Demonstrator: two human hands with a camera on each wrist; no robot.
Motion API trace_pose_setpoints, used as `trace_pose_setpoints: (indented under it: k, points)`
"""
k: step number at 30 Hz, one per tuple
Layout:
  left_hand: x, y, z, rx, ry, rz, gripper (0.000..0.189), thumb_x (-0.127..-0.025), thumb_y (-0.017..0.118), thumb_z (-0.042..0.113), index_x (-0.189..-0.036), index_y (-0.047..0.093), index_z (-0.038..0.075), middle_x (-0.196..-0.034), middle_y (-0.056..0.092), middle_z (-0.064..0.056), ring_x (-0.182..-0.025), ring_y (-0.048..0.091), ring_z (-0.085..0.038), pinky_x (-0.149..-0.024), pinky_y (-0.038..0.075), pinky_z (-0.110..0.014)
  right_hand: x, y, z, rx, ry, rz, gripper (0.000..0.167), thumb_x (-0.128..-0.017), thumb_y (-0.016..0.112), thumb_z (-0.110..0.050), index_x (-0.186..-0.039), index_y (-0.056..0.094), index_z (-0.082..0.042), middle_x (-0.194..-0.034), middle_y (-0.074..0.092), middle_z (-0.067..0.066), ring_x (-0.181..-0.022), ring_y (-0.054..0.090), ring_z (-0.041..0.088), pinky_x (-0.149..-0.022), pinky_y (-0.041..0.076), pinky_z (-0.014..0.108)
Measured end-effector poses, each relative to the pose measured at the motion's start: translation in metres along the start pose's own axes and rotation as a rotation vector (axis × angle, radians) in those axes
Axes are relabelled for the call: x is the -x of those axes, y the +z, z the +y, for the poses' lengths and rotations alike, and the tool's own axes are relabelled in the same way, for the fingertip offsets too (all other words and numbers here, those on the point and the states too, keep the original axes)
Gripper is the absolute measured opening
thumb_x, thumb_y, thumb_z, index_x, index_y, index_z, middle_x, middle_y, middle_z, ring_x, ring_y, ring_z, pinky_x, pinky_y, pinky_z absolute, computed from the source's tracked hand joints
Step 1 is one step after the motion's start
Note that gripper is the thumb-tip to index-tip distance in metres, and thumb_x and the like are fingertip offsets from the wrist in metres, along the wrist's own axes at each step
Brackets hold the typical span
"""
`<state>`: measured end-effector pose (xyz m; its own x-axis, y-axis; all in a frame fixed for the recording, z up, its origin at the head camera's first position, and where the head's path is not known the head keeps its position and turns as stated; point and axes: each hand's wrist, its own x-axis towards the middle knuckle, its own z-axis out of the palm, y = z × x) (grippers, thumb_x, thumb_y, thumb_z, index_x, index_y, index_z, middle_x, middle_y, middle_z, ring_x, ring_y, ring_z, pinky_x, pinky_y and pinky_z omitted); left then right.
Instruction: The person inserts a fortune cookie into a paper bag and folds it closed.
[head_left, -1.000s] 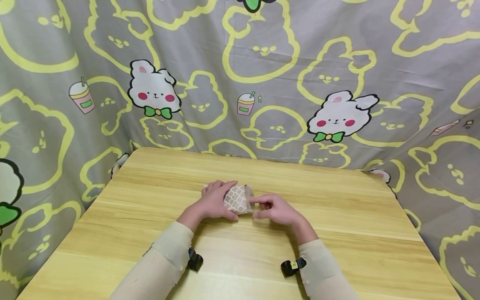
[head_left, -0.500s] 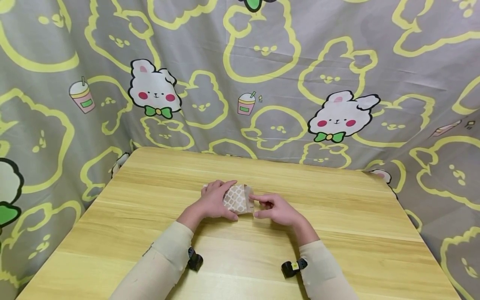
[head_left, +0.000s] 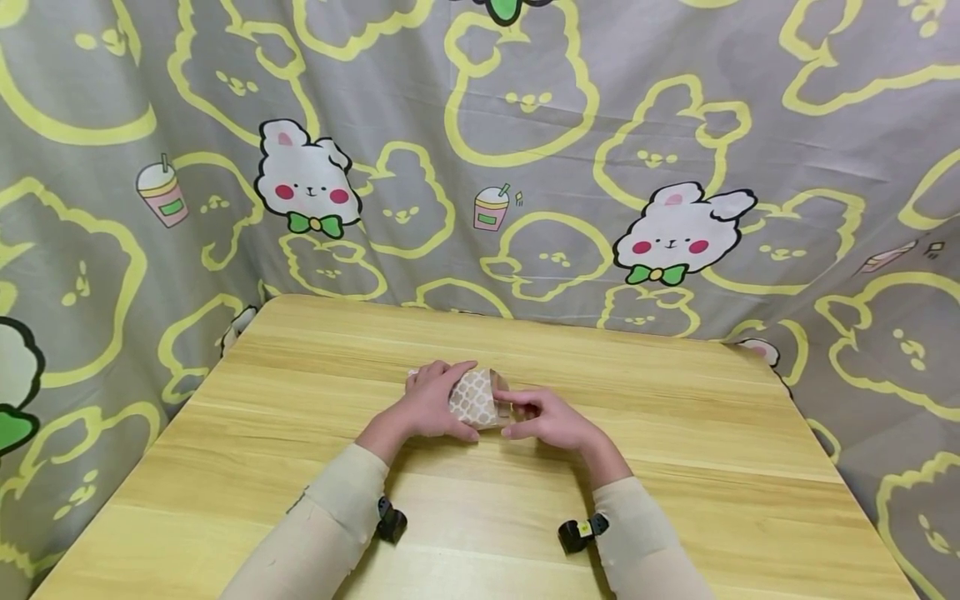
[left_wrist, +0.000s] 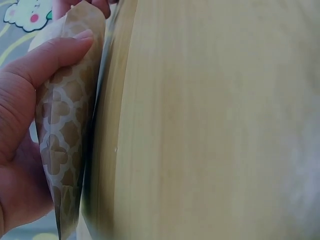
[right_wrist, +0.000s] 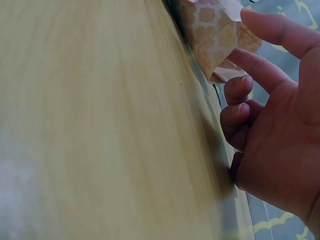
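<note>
Surface of wood grain [head_left: 480, 517] is being backed by printed curtains [head_left: 420, 83]; near its middle, a paper bag [head_left: 473, 400], contents hidden, is being gripped by the left hand [head_left: 426, 408] and touched at its mouth by the straight forefinger [right_wrist: 262, 71] of the right hand [head_left: 553, 420].

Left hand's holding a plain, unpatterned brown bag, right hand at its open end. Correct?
Not quite: the brown bag isn't plain; the left wrist view shows a pale lattice pattern on it. The rest stands: left hand holding it, right hand at its open end.
</note>
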<state>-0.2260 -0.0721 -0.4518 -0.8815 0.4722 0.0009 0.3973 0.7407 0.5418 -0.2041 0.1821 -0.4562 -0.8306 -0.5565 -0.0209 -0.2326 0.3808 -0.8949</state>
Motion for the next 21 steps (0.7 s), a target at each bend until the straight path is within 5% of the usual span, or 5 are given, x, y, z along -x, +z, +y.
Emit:
trace_pose_setpoints:
  k: [8,14,17,21]
  points:
    - [0.003,0.0,0.003,-0.008,-0.03,0.002,0.119,-0.055,0.092,0.057,-0.156,0.036,0.027,-0.129,0.048,-0.008,-0.117,0.042,-0.03,-0.1,0.026,-0.055,-0.001,0.001,0.008,0.0,-0.009,0.02,0.062,-0.084,0.08,-0.018,-0.142,0.058,-0.01,-0.081,0.047,0.008,-0.072,0.04,0.019,-0.063,0.035,0.028]
    - [0.011,-0.007,0.01,-0.1,-0.109,0.003,0.108,-0.071,0.063,0.083,-0.158,0.032,0.027,-0.139,0.048,-0.014,-0.122,0.045,-0.036,-0.101,0.028,-0.059,0.007,-0.001,0.007,-0.02,0.03,0.157,0.064,-0.087,0.078,-0.018,-0.144,0.052,-0.004,-0.088,0.05,0.014,-0.075,0.042,0.02,-0.064,0.036,0.027]
    - [0.016,-0.011,0.015,-0.127,-0.117,0.022,0.093,-0.086,0.053,0.076,-0.158,0.033,0.021,-0.141,0.049,-0.019,-0.123,0.049,-0.042,-0.1,0.031,-0.063,0.01,-0.002,0.002,-0.028,0.075,0.222,0.07,-0.089,0.077,-0.017,-0.148,0.043,0.0,-0.094,0.052,0.019,-0.079,0.045,0.023,-0.064,0.038,0.027]
    - [0.021,-0.012,0.018,-0.036,-0.096,0.03,0.079,-0.096,0.059,0.053,-0.157,0.032,0.012,-0.13,0.059,-0.018,-0.119,0.055,-0.037,-0.098,0.04,-0.056,0.014,0.0,-0.007,-0.039,0.149,0.266,0.078,-0.089,0.078,-0.016,-0.151,0.034,0.002,-0.102,0.055,0.023,-0.086,0.051,0.028,-0.065,0.044,0.031]
